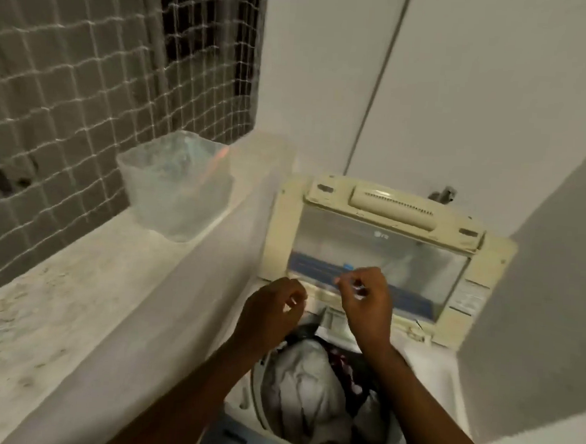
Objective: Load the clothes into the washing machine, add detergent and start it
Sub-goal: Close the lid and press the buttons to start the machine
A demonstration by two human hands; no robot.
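The top-loading washing machine (428,364) stands with its clear, cream-framed lid (386,248) raised against the back wall. Clothes (309,387) fill the drum: pale grey cloth on top, a dark red-patterned piece behind it. My left hand (272,316) hovers over the drum's back left edge with its fingers curled in. My right hand (369,305) is just right of it, in front of the lid's lower edge, thumb and forefinger pinched together. The frame is blurred and I see nothing held in either hand. A small pale compartment (335,322) shows between the hands.
A translucent plastic tub (177,187) sits on the speckled ledge (75,277) to the left, below a netted window (71,71). A tap (442,195) juts from the white wall behind the lid. A grey wall (536,322) closes in on the right.
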